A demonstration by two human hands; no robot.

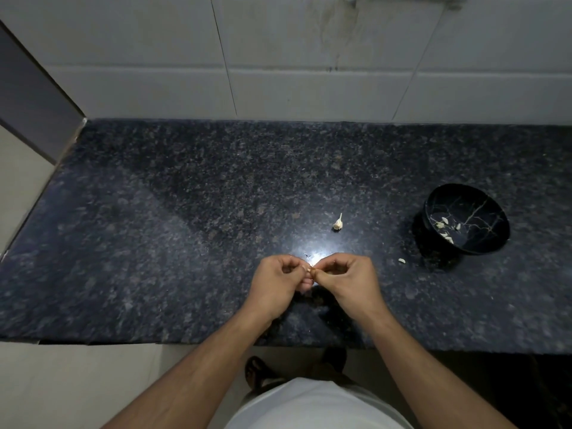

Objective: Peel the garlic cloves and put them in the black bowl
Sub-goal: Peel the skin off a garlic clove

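Several peeled cloves (pixel 445 231) already lie in the black bowl (pixel 492 243), well off beyond the right hand.
Left hand (pixel 278 281) and right hand (pixel 351 278) both pinch one garlic clove (pixel 310 269) between them; a garlic head remnant (pixel 338 223) ahead and a stray piece (pixel 401 260) remain outside.

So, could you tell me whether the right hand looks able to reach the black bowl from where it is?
Probably yes: bare countertop lies between the right hand and the black bowl, with only a loose clove nearby. Both hands are busy pinching a clove, though.
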